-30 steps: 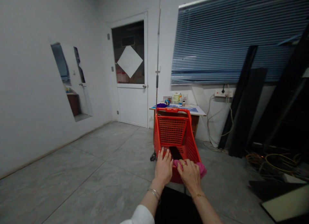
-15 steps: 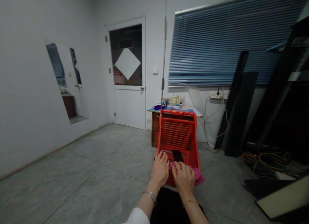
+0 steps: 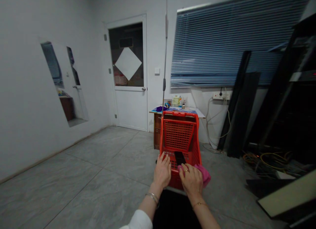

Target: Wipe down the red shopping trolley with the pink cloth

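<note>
A red plastic shopping cart stands on the grey floor right in front of me. My left hand rests on the near rim of the cart, fingers curled over it. My right hand grips the same rim with a pink cloth bunched under it. A dark phone-like object lies inside the cart between my hands. A thin metal pole rises from the cart's left side.
A small wooden desk with bottles and papers stands behind the cart, under blue blinds. A white door is at the back left. Dark panels lean on the right, with cables on the floor there.
The cart and I have moved forward, closer to the desk, and the view has swung slightly right. Both hands have stayed on the cart's rim.
</note>
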`<control>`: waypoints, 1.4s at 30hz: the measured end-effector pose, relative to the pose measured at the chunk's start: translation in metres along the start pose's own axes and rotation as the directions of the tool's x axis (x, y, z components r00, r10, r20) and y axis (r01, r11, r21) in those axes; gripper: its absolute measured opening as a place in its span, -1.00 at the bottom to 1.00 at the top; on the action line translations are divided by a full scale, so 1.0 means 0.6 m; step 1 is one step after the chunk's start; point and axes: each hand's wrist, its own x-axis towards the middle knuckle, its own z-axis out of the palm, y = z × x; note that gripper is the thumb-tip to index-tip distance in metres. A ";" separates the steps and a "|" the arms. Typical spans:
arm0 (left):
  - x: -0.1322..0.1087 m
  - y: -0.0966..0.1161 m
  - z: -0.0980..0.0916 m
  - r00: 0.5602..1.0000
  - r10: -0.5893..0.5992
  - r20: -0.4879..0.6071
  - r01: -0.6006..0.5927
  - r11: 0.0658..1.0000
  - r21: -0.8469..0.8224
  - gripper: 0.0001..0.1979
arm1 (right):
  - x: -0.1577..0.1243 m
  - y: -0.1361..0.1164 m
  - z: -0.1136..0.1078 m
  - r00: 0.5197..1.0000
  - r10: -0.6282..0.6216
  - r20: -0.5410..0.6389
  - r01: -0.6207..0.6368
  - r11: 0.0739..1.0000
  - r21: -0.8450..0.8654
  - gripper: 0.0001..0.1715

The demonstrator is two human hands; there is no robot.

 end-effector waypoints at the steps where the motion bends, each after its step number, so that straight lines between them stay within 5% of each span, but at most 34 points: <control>1: -0.001 -0.003 -0.001 1.000 0.000 0.004 0.000 1.000 0.002 -0.60 | 0.002 -0.017 0.004 1.000 0.001 0.016 -0.001 1.000 0.000 -0.75; 6: -0.001 -0.022 -0.012 0.999 0.005 0.034 -0.006 1.000 0.024 -0.61 | 0.009 -0.050 0.014 0.999 -0.003 0.049 0.001 0.999 0.033 -0.77; 17: 0.002 0.018 0.000 1.000 -0.003 0.025 0.004 1.000 -0.003 -0.64 | 0.016 0.078 0.004 0.993 -0.116 0.038 0.113 0.991 0.077 -0.70; 32: -0.003 0.022 0.004 1.000 -0.011 -0.010 0.011 1.000 0.002 -0.63 | 0.001 0.047 -0.023 0.998 -0.059 0.030 0.059 0.998 0.007 -0.71; 42: -0.016 0.037 -0.020 1.000 -0.010 0.009 0.010 1.000 -0.013 -0.62 | -0.021 0.035 -0.048 1.000 -0.013 -0.010 0.012 1.000 -0.025 -0.74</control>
